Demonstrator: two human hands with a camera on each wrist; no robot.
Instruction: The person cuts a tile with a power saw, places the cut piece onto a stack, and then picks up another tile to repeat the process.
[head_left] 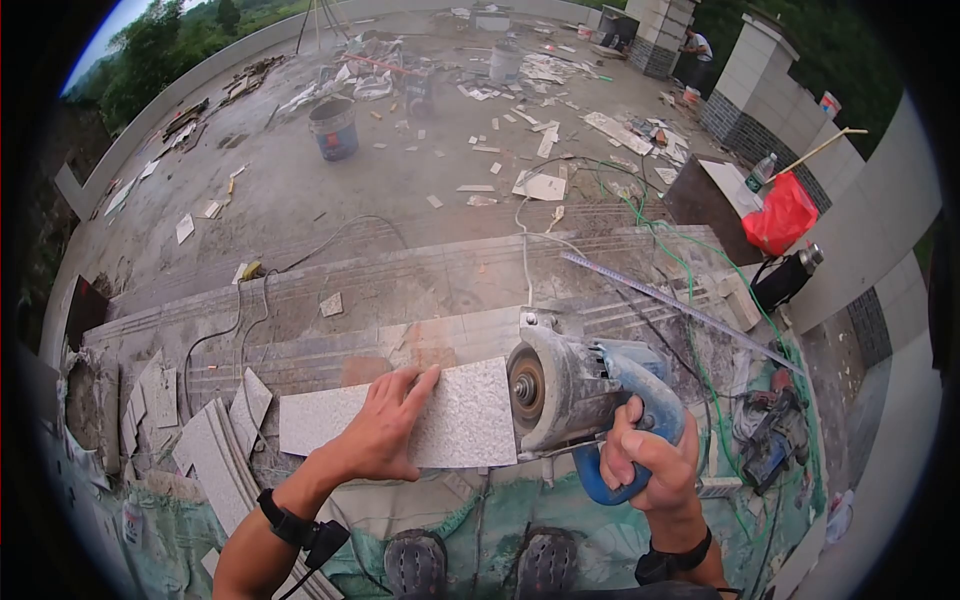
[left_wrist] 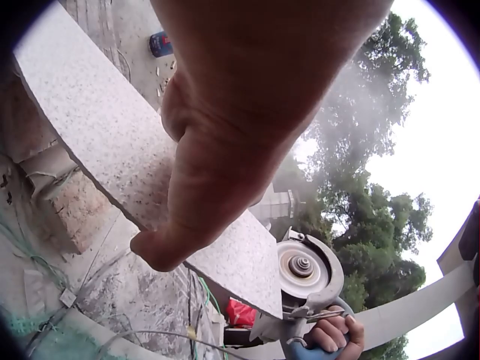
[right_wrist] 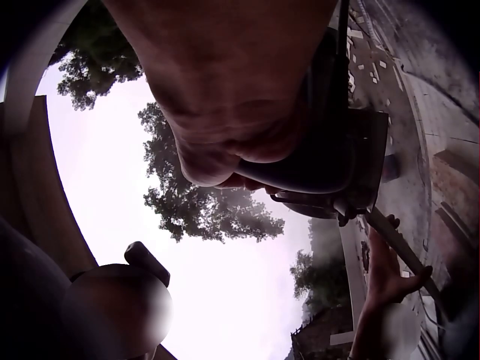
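A speckled light-grey stone tile (head_left: 475,405) lies across the middle of the head view. My left hand (head_left: 385,420) grips it across its width, thumb at the near edge and fingers at the far edge. At the tile's right end stands a dusty handheld circular saw (head_left: 570,385), its round blade (head_left: 525,388) right at the cut edge. My right hand (head_left: 655,455) is curled round the saw's blue handle. Seen from the left wrist, the tile (left_wrist: 97,105) stretches beneath the forearm, with the saw disc (left_wrist: 304,266) at its far end. Haze hangs near the saw.
Tile strips (head_left: 215,455) lie at the left. A purple-grey measuring strip (head_left: 680,305), a green cable (head_left: 690,290) and a power tool (head_left: 770,430) are at the right. Beyond are a black flask (head_left: 785,280), red bag (head_left: 785,215), bucket (head_left: 333,130) and scattered offcuts. Shoes (head_left: 415,562) stand below.
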